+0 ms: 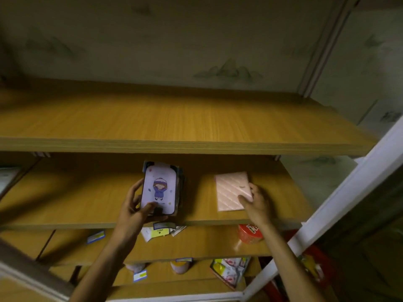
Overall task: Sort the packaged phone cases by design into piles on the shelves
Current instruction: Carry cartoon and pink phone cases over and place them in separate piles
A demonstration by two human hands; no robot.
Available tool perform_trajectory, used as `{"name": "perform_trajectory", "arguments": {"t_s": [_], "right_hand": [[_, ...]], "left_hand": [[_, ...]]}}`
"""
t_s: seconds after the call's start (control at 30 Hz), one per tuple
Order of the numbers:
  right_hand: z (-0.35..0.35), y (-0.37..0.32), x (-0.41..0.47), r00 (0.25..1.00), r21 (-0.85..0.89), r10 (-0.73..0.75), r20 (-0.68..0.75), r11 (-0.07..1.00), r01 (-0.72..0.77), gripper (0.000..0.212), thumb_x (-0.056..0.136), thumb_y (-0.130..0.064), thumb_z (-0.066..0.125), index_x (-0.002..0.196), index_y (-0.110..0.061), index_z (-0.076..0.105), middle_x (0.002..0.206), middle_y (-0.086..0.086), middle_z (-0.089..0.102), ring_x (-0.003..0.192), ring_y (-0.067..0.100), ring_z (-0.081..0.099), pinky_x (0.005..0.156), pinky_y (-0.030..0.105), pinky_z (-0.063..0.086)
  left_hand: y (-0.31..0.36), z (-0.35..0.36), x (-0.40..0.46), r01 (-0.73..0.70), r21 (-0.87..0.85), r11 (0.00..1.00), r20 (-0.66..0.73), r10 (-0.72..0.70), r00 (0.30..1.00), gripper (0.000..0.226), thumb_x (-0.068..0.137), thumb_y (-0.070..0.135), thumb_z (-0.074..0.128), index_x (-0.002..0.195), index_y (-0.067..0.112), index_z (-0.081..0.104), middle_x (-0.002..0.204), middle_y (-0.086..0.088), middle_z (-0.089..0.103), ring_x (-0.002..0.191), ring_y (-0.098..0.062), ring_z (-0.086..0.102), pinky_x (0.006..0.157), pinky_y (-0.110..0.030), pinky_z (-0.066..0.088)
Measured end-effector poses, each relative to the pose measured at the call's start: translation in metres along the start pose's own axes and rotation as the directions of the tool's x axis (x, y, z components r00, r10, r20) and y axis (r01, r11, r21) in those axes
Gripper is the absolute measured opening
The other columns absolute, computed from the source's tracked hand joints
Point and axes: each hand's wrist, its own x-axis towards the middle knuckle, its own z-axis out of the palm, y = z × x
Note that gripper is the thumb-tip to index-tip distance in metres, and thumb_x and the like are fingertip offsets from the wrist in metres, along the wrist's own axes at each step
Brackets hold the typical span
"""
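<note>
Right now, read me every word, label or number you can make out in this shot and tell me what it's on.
Nothing reads in full.
Red tin: large white letters, cut off by the shelf above, unreadable.
Blue-and-yellow shelf tags: print too small.
Yellow label on a lower-shelf packet: blurred.
Cartoon-girl phone case in the left hand: tiny caption, illegible.
Pink case: no text visible.

Red tin (249,234), snack packets (230,271) below.

The cartoon-girl case (158,188) hides the designs of the packaged cases stacked beneath it. The upper shelf (174,147) cuts off the back of the middle shelf. Price labels (96,236) are too blurred to read. The red tin (249,234) is half hidden.
</note>
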Motion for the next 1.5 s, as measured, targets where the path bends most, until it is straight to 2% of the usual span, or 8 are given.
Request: {"name": "perform_trajectory", "arguments": {"t_s": [0.2, 0.53, 0.7, 0.87, 0.97, 1.03, 1.2, 1.5], "right_hand": [[-0.003, -0.015, -0.009, 0.976, -0.239, -0.201, -0.078, 0.955, 0.178, 0.054, 0.089, -0.033, 0.061, 0.139, -0.023, 0.041, 0.143, 0.002, 0.037, 0.135, 0.022, 0.029, 0.101, 0.039, 0.036], [0.022, -0.047, -0.022, 0.927, -0.228, -0.375, 0.028, 0.9, 0.371, 0.051, 0.087, -0.026, 0.066, 0.134, -0.024, 0.047, 0.136, -0.005, 0.046, 0.125, 0.009, 0.038, 0.098, 0.026, 0.033], [0.03, -0.052, -0.023, 0.92, -0.248, -0.387, 0.066, 0.886, 0.391, 0.051, 0.087, -0.03, 0.062, 0.136, -0.03, 0.045, 0.138, -0.008, 0.047, 0.13, 0.011, 0.039, 0.106, 0.04, 0.04], [0.034, -0.057, -0.025, 0.919, -0.29, -0.387, 0.07, 0.874, 0.39, 0.054, 0.087, -0.029, 0.063, 0.137, -0.029, 0.044, 0.138, -0.008, 0.047, 0.13, 0.012, 0.037, 0.099, 0.025, 0.032], [0.036, -0.061, -0.026, 0.921, -0.318, -0.379, 0.091, 0.865, 0.388, 0.055, 0.088, -0.031, 0.062, 0.139, -0.027, 0.043, 0.14, -0.008, 0.045, 0.132, 0.011, 0.035, 0.099, 0.021, 0.026], [0.037, -0.063, -0.025, 0.92, -0.292, -0.374, 0.118, 0.872, 0.393, 0.056, 0.088, -0.031, 0.063, 0.14, -0.025, 0.043, 0.141, -0.006, 0.046, 0.132, 0.012, 0.036, 0.101, 0.022, 0.029], [0.05, -0.069, -0.029, 0.916, -0.16, -0.354, 0.191, 0.909, 0.385, 0.057, 0.088, -0.034, 0.063, 0.14, -0.028, 0.04, 0.144, -0.004, 0.045, 0.134, 0.015, 0.039, 0.107, 0.041, 0.039], [0.12, -0.124, -0.062, 0.842, -0.07, -0.413, 0.346, 0.884, 0.462, 0.054, 0.087, -0.029, 0.065, 0.137, -0.028, 0.045, 0.138, -0.004, 0.048, 0.128, 0.015, 0.044, 0.1, 0.031, 0.04]], "left_hand": [[0.001, -0.002, 0.002, 0.026, 0.033, 0.999, -0.049, -0.024, 0.998, 0.062, 0.089, -0.007, 0.055, 0.132, 0.036, 0.042, 0.113, -0.004, 0.066, 0.095, -0.027, 0.07, 0.066, -0.038, 0.061], [0.003, -0.005, 0.034, 0.097, 0.077, 0.992, -0.08, -0.091, 0.993, 0.061, 0.089, -0.01, 0.055, 0.137, 0.024, 0.037, 0.113, -0.016, 0.059, 0.094, -0.031, 0.065, 0.058, -0.035, 0.061], [-0.006, -0.01, 0.057, 0.147, 0.223, 0.964, -0.074, -0.134, 0.988, 0.06, 0.088, -0.002, 0.06, 0.141, 0.016, 0.037, 0.121, -0.015, 0.056, 0.102, -0.034, 0.063, 0.069, -0.045, 0.061], [-0.011, -0.018, 0.057, -0.076, 0.722, 0.688, -0.025, 0.135, 0.991, 0.053, 0.085, 0.021, 0.07, 0.132, 0.012, 0.049, 0.112, -0.009, 0.066, 0.092, -0.025, 0.066, 0.076, -0.044, 0.057], [-0.01, -0.024, 0.053, -0.109, 0.89, 0.443, -0.004, 0.246, 0.969, 0.062, 0.085, 0.038, 0.068, 0.137, 0.012, 0.046, 0.125, -0.011, 0.059, 0.103, -0.03, 0.058, 0.081, -0.041, 0.053], [-0.008, -0.029, 0.05, -0.117, 0.912, 0.392, 0.003, 0.279, 0.96, 0.065, 0.085, 0.042, 0.066, 0.139, 0.014, 0.043, 0.131, -0.01, 0.054, 0.113, -0.028, 0.053, 0.086, -0.041, 0.051], [-0.001, -0.052, 0.024, -0.15, 0.861, 0.486, 0.009, 0.281, 0.96, 0.067, 0.081, 0.033, 0.073, 0.139, 0.016, 0.044, 0.126, -0.007, 0.056, 0.107, -0.023, 0.058, 0.078, -0.033, 0.048], [0.017, -0.122, -0.052, -0.037, 0.821, 0.57, -0.156, 0.287, 0.945, 0.085, 0.067, 0.059, 0.056, 0.142, 0.023, 0.04, 0.127, 0.001, 0.053, 0.109, -0.016, 0.055, 0.085, -0.035, 0.052]]}}
